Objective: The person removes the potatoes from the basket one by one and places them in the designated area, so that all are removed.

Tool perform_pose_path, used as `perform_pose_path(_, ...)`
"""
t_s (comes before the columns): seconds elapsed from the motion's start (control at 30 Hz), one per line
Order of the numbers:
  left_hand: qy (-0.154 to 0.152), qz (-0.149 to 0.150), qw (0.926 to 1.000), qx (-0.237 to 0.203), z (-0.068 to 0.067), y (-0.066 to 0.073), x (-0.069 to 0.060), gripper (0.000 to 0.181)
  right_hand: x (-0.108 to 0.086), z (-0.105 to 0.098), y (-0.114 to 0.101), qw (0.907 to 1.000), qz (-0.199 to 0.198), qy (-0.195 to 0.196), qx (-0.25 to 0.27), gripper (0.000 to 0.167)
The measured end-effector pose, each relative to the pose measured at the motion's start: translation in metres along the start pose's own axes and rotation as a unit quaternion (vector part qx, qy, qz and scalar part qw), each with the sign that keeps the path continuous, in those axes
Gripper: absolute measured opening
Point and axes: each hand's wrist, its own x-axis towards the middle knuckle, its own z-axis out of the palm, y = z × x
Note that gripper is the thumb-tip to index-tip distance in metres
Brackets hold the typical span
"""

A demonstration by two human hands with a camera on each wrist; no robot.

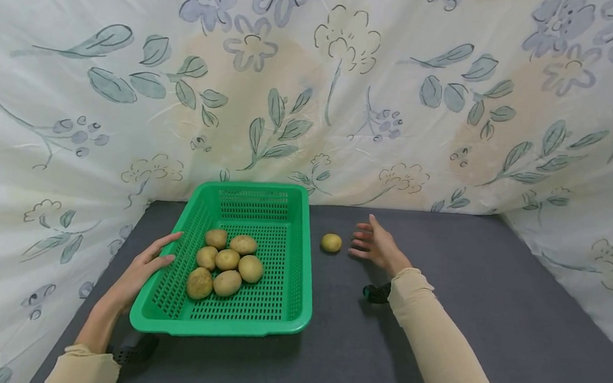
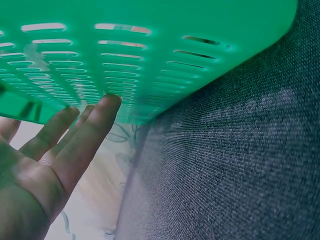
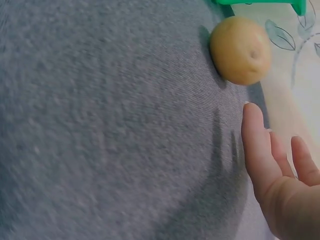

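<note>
A green plastic basket stands on the dark table, with several potatoes grouped on its slotted floor. My left hand rests at the basket's left rim; in the left wrist view its fingers reach straight along the outside of the slotted wall. One loose potato lies on the table just right of the basket. Beside it, a short gap to the right, is my right hand, fingers extended and holding nothing. The right wrist view shows that potato beyond the fingertips, not touched.
The dark grey cloth-covered table extends right of the basket. A white floral sheet hangs behind the table and along both sides. Each wrist carries a dark strapped device, such as the right one.
</note>
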Motion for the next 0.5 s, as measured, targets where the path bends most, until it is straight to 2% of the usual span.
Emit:
perform_pose_path(0.23,0.0,-0.001,1.0,-0.002,-0.001,-0.001,0.0,0.052,-0.002,-0.004,-0.009,0.9993,0.011,-0.022,0.028,0.07)
perform_pose_path(0.5,0.001,-0.003,1.0,-0.006,-0.001,-0.001,0.0,0.052,-0.003,0.0,-0.026,0.9985,0.018,-0.024,0.047,0.067)
